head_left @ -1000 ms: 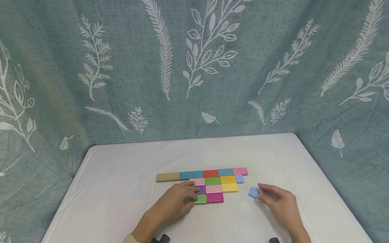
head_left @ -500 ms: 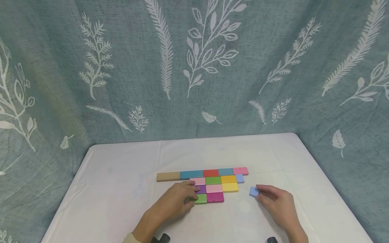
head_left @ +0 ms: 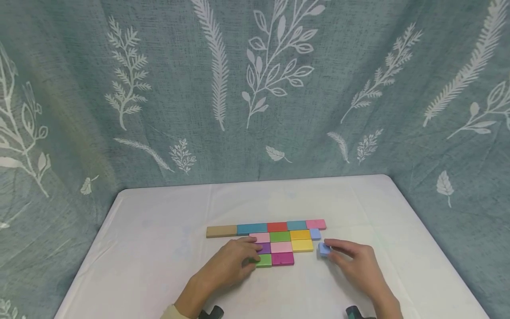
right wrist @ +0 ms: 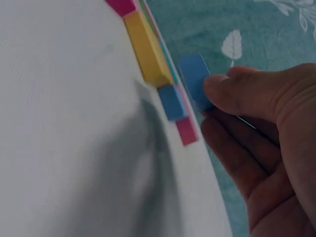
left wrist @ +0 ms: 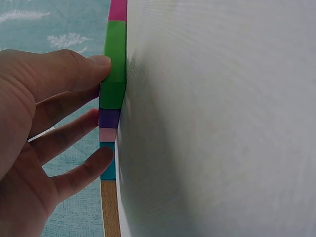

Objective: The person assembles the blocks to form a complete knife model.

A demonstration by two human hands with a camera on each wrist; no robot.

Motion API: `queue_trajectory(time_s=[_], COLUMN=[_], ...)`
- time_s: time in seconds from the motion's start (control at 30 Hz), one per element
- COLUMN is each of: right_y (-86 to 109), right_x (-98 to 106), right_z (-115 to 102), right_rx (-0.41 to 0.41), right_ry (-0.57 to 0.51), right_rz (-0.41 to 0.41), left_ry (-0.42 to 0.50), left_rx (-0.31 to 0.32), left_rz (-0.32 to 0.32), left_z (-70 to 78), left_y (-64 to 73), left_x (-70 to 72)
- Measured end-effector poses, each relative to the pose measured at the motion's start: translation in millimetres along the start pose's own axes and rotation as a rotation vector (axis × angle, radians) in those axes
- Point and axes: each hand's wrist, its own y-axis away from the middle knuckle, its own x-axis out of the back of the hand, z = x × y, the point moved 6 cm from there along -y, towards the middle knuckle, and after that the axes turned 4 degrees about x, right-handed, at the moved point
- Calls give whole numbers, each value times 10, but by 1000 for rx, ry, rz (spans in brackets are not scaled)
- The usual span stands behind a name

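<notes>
Coloured rectangular blocks lie flat in four stepped rows on the white table. The back row runs from a wooden block [head_left: 221,231] to a pink block [head_left: 316,224]. A small blue block [head_left: 315,234] ends the second row, a yellow block [head_left: 302,245] the third, and a magenta block [head_left: 282,259] the front one. My left hand [head_left: 229,266] rests at the rows' left ends, its thumb against the green block [left wrist: 115,59] and fingers spread beside the others. Between thumb and fingers, my right hand [head_left: 360,268] pinches another blue block [right wrist: 194,74], held just right of the yellow one, slightly apart.
A pale cloth covers the table [head_left: 159,212]. Behind it and at both sides hangs a teal curtain [head_left: 171,88] with white leaf prints. Dark wrist-worn devices [head_left: 215,312] show at the bottom edge.
My right hand has moved left with the pinched blue block, bringing it closer to the rows. The left hand and the laid blocks stay where they were.
</notes>
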Motion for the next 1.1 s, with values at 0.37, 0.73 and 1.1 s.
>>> queue_trajectory(time_s=[0.37,0.73,1.1], right_y=[-113,-137,-137], right_x=[-324,-461,-483], right_z=[-437,-523,-565], right_rx=[294,375,401], right_ry=[44,156,207], right_rz=[-207,-235,-210], left_ry=[-7,-34,-43], left_rx=[-10,-22,-28], left_rz=[0,-3,-11], left_z=[-3,13,23], left_y=[-4,-7,-11], left_x=[-15,-12,-20])
